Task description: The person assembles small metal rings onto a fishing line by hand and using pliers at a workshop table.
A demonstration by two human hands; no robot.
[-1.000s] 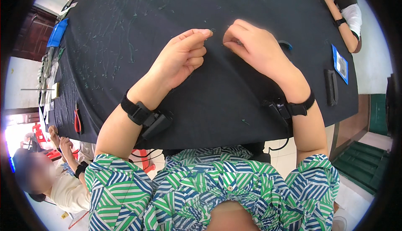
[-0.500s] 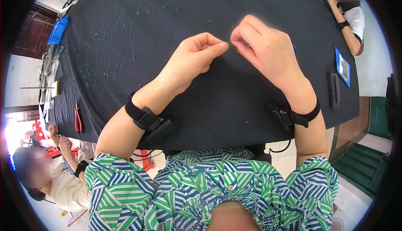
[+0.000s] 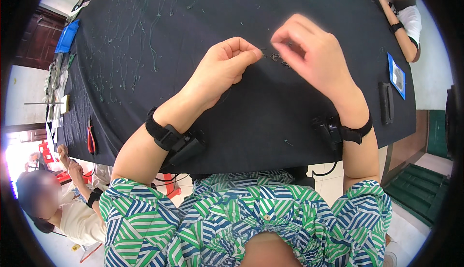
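My left hand (image 3: pixel 229 61) is closed in a pinch, thumb pressed on the bent forefinger. A tiny dark tip, too small to make out, shows at its fingertips. A thin dark line (image 3: pixel 229 91) hangs below the same hand. To its right my right hand (image 3: pixel 311 49) is raised, thumb and forefinger brought together. It is slightly blurred, and whatever is between its fingertips cannot be made out. Small curled dark metal pieces (image 3: pixel 275 57), like fish hooks, lie on the black cloth (image 3: pixel 261 126) between the hands, partly hidden by the right one.
Green knotted lines (image 3: pixel 153 49) are spread over the cloth's left side. Red-handled pliers (image 3: pixel 91 139) lie at the left edge. A black case (image 3: pixel 385 103) and a blue packet (image 3: pixel 397 76) sit at the right. Two other people are at the table, lower left and upper right.
My right hand has lifted away from the left fingertips, up and to the right, uncovering more of the small metal pieces. The left hand has stayed in place, still pinching.
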